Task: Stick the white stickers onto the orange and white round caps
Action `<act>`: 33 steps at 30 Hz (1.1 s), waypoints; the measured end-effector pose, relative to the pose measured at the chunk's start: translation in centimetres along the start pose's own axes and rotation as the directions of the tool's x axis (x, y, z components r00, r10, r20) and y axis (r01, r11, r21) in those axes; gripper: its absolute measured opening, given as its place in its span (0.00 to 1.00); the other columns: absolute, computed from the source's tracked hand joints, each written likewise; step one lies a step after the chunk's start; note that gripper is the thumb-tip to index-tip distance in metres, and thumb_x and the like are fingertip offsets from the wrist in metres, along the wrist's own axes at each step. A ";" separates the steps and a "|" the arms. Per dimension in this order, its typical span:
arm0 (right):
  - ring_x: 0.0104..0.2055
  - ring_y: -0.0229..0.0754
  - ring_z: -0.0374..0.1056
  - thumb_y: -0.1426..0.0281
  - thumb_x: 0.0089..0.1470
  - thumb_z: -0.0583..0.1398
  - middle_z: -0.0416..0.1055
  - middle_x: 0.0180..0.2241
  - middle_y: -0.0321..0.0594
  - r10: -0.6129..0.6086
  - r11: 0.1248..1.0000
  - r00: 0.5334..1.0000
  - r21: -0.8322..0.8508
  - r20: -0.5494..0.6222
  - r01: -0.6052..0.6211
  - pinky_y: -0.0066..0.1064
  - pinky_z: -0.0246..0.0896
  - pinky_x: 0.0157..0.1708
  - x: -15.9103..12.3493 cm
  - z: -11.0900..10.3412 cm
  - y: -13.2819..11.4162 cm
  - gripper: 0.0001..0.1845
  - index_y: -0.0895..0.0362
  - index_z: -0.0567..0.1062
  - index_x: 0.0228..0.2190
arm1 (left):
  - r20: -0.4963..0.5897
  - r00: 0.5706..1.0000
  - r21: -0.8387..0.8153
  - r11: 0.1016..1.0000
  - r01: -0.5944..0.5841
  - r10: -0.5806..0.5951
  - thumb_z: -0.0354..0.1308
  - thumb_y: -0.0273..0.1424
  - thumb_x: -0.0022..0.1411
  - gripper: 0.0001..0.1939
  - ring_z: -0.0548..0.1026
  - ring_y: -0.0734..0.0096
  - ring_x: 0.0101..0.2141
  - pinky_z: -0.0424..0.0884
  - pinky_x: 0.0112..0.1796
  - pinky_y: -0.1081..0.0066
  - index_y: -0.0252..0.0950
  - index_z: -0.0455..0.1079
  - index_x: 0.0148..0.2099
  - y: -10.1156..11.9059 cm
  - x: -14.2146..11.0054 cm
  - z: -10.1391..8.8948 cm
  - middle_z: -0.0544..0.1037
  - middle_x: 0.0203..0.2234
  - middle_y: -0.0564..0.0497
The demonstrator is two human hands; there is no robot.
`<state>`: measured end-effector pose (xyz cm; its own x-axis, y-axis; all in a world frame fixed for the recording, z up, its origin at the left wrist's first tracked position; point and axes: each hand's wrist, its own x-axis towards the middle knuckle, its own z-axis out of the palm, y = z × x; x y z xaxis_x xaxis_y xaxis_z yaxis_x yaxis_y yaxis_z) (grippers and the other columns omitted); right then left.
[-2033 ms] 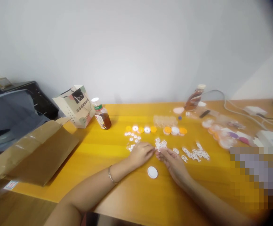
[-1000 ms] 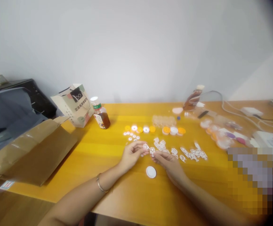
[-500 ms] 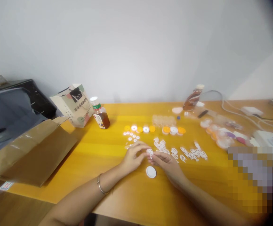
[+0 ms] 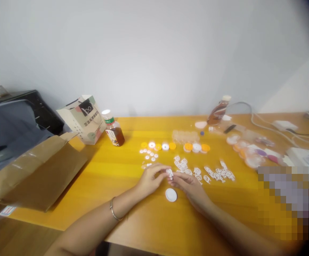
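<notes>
My left hand [image 4: 151, 179] and my right hand [image 4: 188, 186] meet over the yellow table [image 4: 122, 177], fingertips pinched together on a small white perforated plastic piece [image 4: 169, 173]. A bracelet [image 4: 113, 210] circles my left wrist. Just below the fingers lies a round white cap [image 4: 171, 195]. Behind my right hand spreads a scatter of white perforated pieces [image 4: 213, 173]. Small white discs [image 4: 149, 154] lie behind my left hand.
A row of orange and white caps [image 4: 175, 146] runs across the middle. A brown drink bottle [image 4: 113, 132], a paper bag [image 4: 82, 118] and an open cardboard box [image 4: 34, 170] stand at the left. Another bottle [image 4: 218, 111], cables [image 4: 266, 126] and coloured lids [image 4: 255, 154] are at the right.
Both hands drew back from the pile of white pieces with one piece lifted between them, then closed together on it. Over the last half second they barely moved.
</notes>
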<state>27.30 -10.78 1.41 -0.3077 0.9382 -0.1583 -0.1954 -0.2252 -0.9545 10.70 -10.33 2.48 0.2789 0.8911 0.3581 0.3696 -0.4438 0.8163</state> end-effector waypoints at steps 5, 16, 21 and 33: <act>0.30 0.42 0.70 0.60 0.37 0.65 0.76 0.26 0.40 0.012 0.999 1.000 -0.031 -0.020 -0.012 0.38 0.65 0.39 0.1 0.1 0.0 0.15 0.54 0.79 0.29 | -0.014 1.000 -0.001 1.000 0.007 -0.007 0.53 0.31 0.56 0.11 0.71 0.71 0.33 0.66 0.38 0.71 0.37 0.71 0.42 0.0 -0.1 0.2 0.75 0.31 0.48; 0.32 0.40 0.70 0.62 0.37 0.66 0.76 0.27 0.39 0.052 0.997 0.998 0.065 -0.026 -0.051 0.35 0.64 0.41 0.0 0.1 0.0 0.14 0.54 0.79 0.30 | -0.021 0.979 -0.227 0.955 0.192 -0.202 0.56 0.33 0.54 0.11 0.74 0.69 0.33 0.69 0.38 0.71 0.33 0.72 0.38 -0.4 -0.1 0.5 0.77 0.32 0.47; 0.34 0.40 0.70 0.63 0.37 0.66 0.76 0.28 0.38 0.053 0.993 0.998 0.103 -0.038 -0.048 0.35 0.63 0.43 -0.2 0.5 -0.3 0.12 0.54 0.79 0.28 | 0.022 0.968 -0.360 0.902 0.240 -0.249 0.57 0.33 0.52 0.11 0.73 0.70 0.33 0.69 0.39 0.70 0.32 0.71 0.37 -0.9 0.0 0.7 0.76 0.32 0.46; 0.33 0.41 0.70 0.62 0.35 0.66 0.76 0.28 0.39 0.047 0.995 0.996 0.096 -0.070 -0.040 0.37 0.63 0.42 0.0 0.4 0.0 0.12 0.55 0.79 0.26 | 0.051 0.947 -0.349 0.883 0.316 -0.318 0.57 0.35 0.52 0.11 0.71 0.72 0.30 0.67 0.35 0.72 0.31 0.69 0.33 -1.4 0.0 1.1 0.74 0.28 0.48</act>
<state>26.95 -10.90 1.49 -0.2502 0.9428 -0.2202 -0.2718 -0.2867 -0.9187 11.14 -9.83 0.89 0.1918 0.9798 0.0558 0.1054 -0.0771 0.9914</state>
